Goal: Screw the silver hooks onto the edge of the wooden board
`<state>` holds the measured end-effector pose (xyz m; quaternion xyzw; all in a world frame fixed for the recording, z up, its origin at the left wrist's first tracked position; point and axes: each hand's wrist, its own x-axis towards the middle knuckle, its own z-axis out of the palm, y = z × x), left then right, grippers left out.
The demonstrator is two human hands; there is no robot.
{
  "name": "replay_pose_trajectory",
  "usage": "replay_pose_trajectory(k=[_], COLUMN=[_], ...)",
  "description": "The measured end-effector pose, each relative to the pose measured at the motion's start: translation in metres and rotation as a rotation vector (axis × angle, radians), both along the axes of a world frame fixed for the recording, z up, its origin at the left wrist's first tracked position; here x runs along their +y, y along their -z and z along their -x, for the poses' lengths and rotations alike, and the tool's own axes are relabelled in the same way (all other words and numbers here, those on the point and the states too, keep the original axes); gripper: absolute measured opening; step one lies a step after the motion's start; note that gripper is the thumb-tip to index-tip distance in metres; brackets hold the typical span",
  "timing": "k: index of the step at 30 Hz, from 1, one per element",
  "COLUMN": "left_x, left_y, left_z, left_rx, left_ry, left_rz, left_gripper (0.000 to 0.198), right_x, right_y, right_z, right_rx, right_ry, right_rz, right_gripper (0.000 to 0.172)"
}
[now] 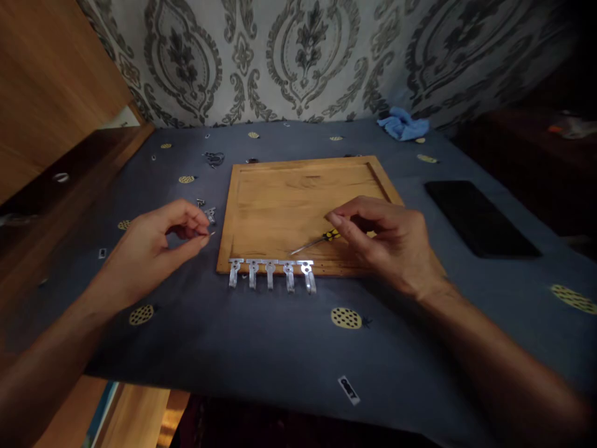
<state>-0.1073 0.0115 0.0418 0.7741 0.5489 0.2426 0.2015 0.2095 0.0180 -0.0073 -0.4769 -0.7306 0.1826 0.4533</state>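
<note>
My left hand (153,246), left of the wooden board (289,193), is closed in a pinch on a tiny thin piece that looks like a small screw (212,234). Over the right part of the board is my right hand (382,239), thumb and forefinger pressed together; whether anything is between them cannot be made out. Below those fingertips lies a screwdriver (321,239) with a yellow and black handle, partly hidden by the hand. Several metal hooks (270,274) sit in a row along the board's near edge, their curved ends hanging over it.
Loose metal hooks (211,214) lie left of the board, and a dark tangled item (214,159) lies behind them. A black phone-like slab (480,218) is at the right, a blue cloth (403,124) at the back. Wooden furniture (56,81) borders the left side.
</note>
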Motion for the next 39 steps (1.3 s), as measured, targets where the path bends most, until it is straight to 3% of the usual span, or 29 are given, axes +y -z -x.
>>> replay_pose_trajectory(k=[2,5,11,15,21,29,39], left_x=[-0.002,-0.001,0.005,0.009,0.011,0.016,0.011], left_y=[-0.013,-0.026,-0.033,-0.032,-0.031,-0.018,-0.011], left_z=[-0.027,-0.066,-0.109,-0.116,-0.121,-0.118,-0.117], left_rx=[-0.145,-0.201,-0.148,-0.162,-0.244,-0.467,-0.468], left_ry=[0.082,0.191,0.374,0.415,0.313,0.410,0.370], left_rz=[0.005,0.019,0.001,-0.071,-0.083,-0.090,-0.055], left_gripper=[0.016,0.019,0.016,0.013,0.012,0.016,0.012], right_x=[-0.009,-0.020,-0.030,-0.029,-0.024,-0.020,-0.018], right_y=[-0.005,-0.013,-0.020,-0.022,-0.021,-0.020,-0.019], right_z=[0.009,0.020,0.027,0.023,0.019,0.022,0.023], right_rx=[0.048,0.156,0.409,0.520,0.643,0.859,0.828], right_ry=[-0.100,-0.235,-0.375,-0.392,-0.437,-0.369,-0.309], right_rz=[0.007,0.116,0.307,0.400,0.484,0.585,0.555], right_gripper=[0.025,0.021,0.019,0.016,0.016,0.019,0.023])
